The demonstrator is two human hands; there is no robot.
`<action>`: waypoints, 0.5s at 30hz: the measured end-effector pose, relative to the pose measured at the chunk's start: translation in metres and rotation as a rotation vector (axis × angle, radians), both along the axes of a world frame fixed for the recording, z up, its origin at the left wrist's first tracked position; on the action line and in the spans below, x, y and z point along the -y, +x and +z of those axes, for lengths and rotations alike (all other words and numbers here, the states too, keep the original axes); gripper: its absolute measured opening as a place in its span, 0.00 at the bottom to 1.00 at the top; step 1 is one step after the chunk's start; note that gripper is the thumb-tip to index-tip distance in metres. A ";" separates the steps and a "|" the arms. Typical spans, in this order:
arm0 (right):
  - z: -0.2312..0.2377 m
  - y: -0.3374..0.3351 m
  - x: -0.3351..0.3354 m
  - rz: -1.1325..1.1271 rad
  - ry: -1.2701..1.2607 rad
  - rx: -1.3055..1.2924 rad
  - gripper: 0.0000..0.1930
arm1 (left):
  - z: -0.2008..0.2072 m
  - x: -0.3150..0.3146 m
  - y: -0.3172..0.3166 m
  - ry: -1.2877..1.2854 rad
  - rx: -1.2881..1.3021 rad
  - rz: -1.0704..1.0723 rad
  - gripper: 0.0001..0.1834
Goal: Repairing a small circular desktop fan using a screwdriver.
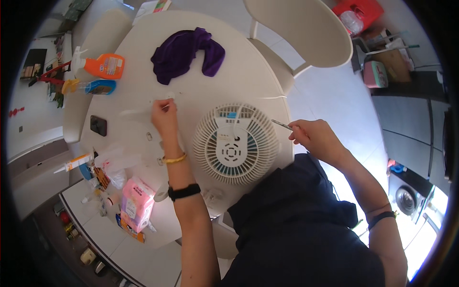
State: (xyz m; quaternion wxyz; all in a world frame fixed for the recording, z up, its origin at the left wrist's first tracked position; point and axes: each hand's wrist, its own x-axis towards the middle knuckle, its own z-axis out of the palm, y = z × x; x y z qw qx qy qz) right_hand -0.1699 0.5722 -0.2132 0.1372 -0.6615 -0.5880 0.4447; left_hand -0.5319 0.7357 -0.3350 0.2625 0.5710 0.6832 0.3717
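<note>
A round white fan [234,143] lies on the table with its slatted grille and vented back housing facing up. Just right of it, my right hand [313,137] is closed around a thin, screwdriver-like rod [282,125], its tip pointing toward the fan's rim. To the fan's left, my left hand [165,119] is low over the tabletop, fingertips pinched together. Whatever sits between those fingers is too small to make out. Close to the fingertips lies a small whitish piece [170,96].
Beyond my hands a purple cloth [186,53] lies crumpled on the white table [234,62]. Orange [109,66] and blue [100,87] spray bottles, a black phone [98,125], a plastic bag [112,162] and a pink tissue pack [137,203] stand leftward. A chair [306,33] is far right.
</note>
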 end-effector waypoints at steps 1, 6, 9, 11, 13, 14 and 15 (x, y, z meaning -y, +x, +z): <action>0.001 0.001 0.010 -0.053 0.014 -0.052 0.14 | 0.020 0.011 0.002 0.027 0.248 0.022 0.02; 0.013 0.006 0.043 -0.145 -0.071 -0.094 0.13 | 0.110 0.101 0.036 0.029 0.456 0.071 0.05; 0.020 0.010 0.060 -0.207 -0.122 -0.168 0.12 | 0.134 0.157 0.059 0.010 0.478 0.061 0.05; 0.028 0.009 0.067 -0.220 -0.130 -0.218 0.12 | 0.146 0.189 0.072 -0.136 0.581 -0.064 0.05; 0.036 0.007 0.075 -0.210 -0.121 -0.317 0.11 | 0.145 0.214 0.087 -0.325 0.749 -0.216 0.06; 0.042 0.004 0.077 -0.200 -0.125 -0.319 0.11 | 0.141 0.226 0.093 -0.432 0.848 -0.227 0.07; 0.050 0.001 0.078 -0.162 -0.116 -0.338 0.11 | 0.137 0.235 0.098 -0.539 0.948 -0.239 0.08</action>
